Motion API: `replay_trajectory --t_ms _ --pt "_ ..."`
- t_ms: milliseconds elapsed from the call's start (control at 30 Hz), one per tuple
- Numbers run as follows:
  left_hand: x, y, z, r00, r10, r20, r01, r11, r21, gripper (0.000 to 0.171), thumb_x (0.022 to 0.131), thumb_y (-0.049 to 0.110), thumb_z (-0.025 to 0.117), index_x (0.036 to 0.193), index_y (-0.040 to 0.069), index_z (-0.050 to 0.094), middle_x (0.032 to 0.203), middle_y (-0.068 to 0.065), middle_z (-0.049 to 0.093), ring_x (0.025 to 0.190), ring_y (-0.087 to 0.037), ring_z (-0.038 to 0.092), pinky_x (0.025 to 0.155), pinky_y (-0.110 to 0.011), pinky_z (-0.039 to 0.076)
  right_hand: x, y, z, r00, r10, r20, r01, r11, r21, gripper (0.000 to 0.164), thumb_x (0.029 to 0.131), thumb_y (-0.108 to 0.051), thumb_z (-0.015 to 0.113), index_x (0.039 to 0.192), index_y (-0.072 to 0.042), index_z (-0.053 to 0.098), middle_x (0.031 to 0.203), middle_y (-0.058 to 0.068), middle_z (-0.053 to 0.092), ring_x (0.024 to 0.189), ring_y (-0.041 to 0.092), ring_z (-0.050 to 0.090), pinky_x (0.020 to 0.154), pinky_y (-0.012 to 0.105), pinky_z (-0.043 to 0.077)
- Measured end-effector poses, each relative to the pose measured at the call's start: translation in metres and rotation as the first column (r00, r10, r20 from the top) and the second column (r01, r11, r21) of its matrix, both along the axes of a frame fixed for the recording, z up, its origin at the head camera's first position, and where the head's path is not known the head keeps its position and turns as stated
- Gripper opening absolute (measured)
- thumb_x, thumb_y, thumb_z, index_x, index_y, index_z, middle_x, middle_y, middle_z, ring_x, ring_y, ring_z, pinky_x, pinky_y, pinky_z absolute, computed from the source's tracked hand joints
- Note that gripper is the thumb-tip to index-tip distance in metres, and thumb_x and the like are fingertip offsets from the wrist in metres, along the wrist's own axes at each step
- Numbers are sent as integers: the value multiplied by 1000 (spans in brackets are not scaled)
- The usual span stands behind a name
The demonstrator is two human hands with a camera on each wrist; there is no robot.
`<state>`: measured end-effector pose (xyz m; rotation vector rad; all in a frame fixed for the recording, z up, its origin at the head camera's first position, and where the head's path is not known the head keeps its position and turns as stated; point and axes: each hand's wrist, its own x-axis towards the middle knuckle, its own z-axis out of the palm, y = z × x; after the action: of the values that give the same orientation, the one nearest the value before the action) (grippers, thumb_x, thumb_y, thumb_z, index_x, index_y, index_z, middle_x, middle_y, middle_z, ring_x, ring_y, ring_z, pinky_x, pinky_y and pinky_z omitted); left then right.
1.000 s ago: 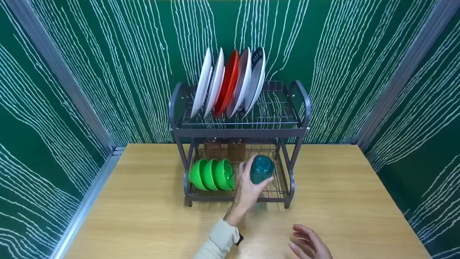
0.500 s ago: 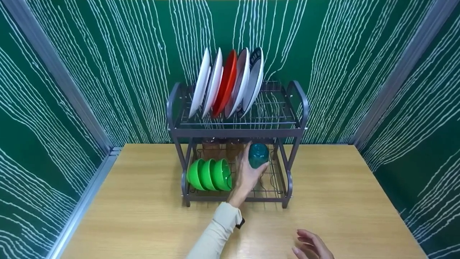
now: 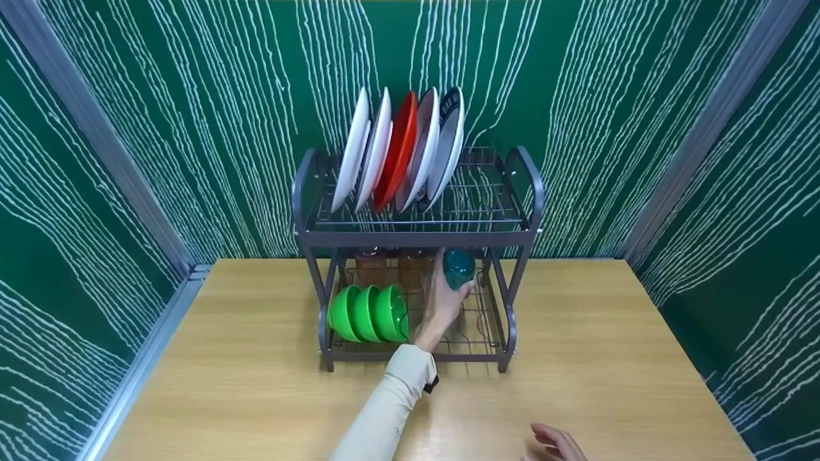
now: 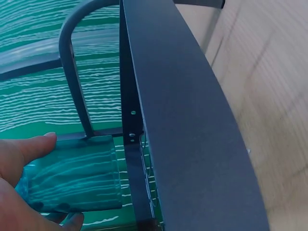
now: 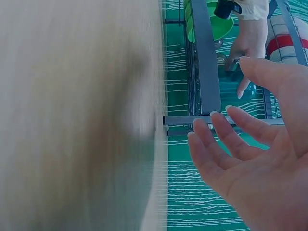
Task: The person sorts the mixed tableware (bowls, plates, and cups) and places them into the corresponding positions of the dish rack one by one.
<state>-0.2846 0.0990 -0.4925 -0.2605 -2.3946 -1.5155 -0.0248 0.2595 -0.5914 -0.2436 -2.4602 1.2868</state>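
Note:
My left hand grips a teal see-through glass over the right part of the rack's lower shelf, its base turned up. In the left wrist view, thumb and fingers wrap round the glass near its base, and the rim end points at the rack's lower frame. Whether the rim touches the shelf I cannot tell. My right hand hovers over the table's front part, holding nothing. Seen from the right wrist, that hand has its fingers spread and relaxed. Behind the left hand stand two brownish glasses, partly hidden by the upper shelf.
The two-tier dish rack has narrow side posts beside the left arm. Several plates, one of them red, stand on its upper shelf. Three green bowls lean together at lower left. The wooden table meets green walls behind and at the sides.
My left hand has carried the teal glass deeper into the lower shelf, away from the front edge. My right hand has drawn back slightly toward the bottom of the head view.

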Motion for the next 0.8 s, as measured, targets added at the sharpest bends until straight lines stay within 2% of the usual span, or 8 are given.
replay_trajectory --t_ms 100,233,333,367,433,567,667,800 --pt "-6 4 -1 1000 -8 -17 8 1000 14 87 79 17 78 149 15 27 144 -9 41 129 -25 42 107 -43 35 3 3 -2 1000 10 -29 -9 999 32 55 60 -7 89 109 0 65 100 1 63 89 -1 56 75 24 53" --pt "-13 9 -3 997 -8 -79 9 1000 10 90 78 13 79 149 15 25 143 -9 43 127 -24 45 105 -41 37 8 10 -5 994 89 -63 -84 993 85 54 62 -8 86 110 0 64 105 -1 62 93 0 54 74 29 53" --pt "-17 11 -5 993 0 -117 0 1000 -3 91 78 11 79 150 15 23 143 -10 43 127 -25 46 105 -41 37 9 15 -9 981 164 -102 -154 983 101 51 63 -5 82 110 0 63 111 -9 58 97 -1 52 75 27 50" --pt "-18 12 -6 992 4 -127 -6 1000 -10 92 77 11 79 150 16 23 142 -10 44 126 -25 46 105 -41 37 9 16 -12 975 174 -136 -159 981 112 50 63 -4 81 110 -2 64 110 -10 59 98 -2 51 76 23 49" --pt "-21 14 -9 989 6 -149 -9 1000 -19 93 76 9 79 150 15 23 142 -11 44 127 -25 46 106 -40 37 10 16 -16 967 171 -189 -148 980 131 49 61 -2 82 107 -4 66 108 -10 60 99 -3 51 79 15 45" --pt "-25 14 -15 988 -8 -152 5 1000 -15 94 76 5 79 150 13 22 145 -12 41 129 -26 43 107 -39 35 14 14 -21 952 161 -261 -115 976 183 51 58 -2 86 105 -7 68 107 -11 61 101 -5 52 81 8 42" --pt "-26 14 -18 990 -28 -138 28 1000 -1 93 77 4 77 151 12 20 148 -13 36 133 -27 37 110 -40 30 18 17 -23 952 170 -253 -123 973 193 50 59 -2 85 105 -6 68 110 -17 58 102 -5 51 78 13 45" --pt "-29 14 -23 989 -35 -146 34 999 -4 91 78 4 77 150 10 21 146 -14 38 133 -27 38 110 -38 31 20 22 -32 958 163 -236 -124 978 170 51 59 -2 85 107 -9 68 110 -15 60 101 -3 52 76 18 48"
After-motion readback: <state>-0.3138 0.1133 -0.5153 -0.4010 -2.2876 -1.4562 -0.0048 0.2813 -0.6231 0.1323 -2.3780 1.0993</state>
